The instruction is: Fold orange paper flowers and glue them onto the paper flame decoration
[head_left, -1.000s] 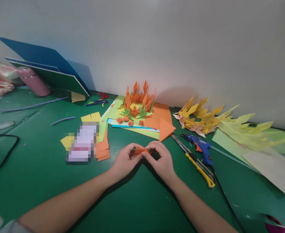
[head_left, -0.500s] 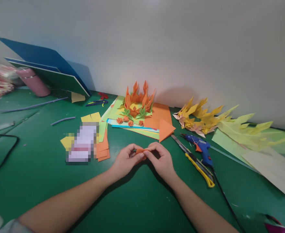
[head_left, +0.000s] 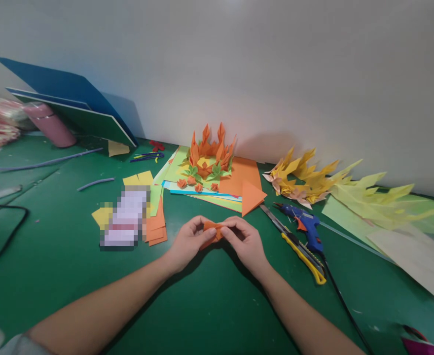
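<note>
Two hands pinch one small piece of folded orange paper

Both hands meet in front of the ring-shaped crown of orange folded paper, which has tall pointed spikes. Between them, well apart from the crown and nearer the person, is the small piece of folded orange paper. The left hand grips it narrowly, thumb flat across its near face and fingers curled behind. The right hand pinches its other end between thumb and fingertips. The fingers hide part of the piece, so its full shape cannot be told.

The crown rests on a stack of light-green, orange and blue paper sheets, all on a glossy green worktop. Just in front of the crown sit small orange paper roses.

Left of the crown and closer to the person lie flat rectangular slips of orange paper, beside a pale, pixelated rectangular item. Farther left, a pink cylindrical bottle leans near a large blue flat board.

Right of the crown is a spiky ring of yellow folded paper. Between that ring and the person lie a blue glue gun with an orange trigger and, next to it, a yellow-handled cutter with a long metal blade.
</note>
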Motion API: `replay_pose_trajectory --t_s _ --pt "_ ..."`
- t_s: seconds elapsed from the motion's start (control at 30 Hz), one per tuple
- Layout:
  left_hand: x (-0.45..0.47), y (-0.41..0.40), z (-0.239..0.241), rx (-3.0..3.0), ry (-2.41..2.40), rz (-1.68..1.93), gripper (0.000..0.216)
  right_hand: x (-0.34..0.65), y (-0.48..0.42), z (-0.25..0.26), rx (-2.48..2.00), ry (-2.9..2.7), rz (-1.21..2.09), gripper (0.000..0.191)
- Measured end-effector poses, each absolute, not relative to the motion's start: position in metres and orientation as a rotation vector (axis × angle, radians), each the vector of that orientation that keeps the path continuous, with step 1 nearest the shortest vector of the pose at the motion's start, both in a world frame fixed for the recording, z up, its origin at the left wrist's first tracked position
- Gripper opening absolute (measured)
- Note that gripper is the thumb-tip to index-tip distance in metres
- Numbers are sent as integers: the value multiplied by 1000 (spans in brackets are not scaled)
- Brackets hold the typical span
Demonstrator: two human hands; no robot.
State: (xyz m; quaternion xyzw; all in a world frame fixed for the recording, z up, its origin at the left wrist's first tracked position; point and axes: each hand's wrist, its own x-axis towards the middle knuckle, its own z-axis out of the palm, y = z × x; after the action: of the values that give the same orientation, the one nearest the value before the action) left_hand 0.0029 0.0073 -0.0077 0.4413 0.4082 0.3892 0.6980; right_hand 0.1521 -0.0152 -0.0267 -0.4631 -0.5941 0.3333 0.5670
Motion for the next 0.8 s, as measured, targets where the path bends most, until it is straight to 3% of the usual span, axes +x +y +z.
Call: replay_pose_trajectory --t_s 0.8 --pt "3 4 -9 1234 992 877 26 150 -14 -27 -1186 -1389 760 13"
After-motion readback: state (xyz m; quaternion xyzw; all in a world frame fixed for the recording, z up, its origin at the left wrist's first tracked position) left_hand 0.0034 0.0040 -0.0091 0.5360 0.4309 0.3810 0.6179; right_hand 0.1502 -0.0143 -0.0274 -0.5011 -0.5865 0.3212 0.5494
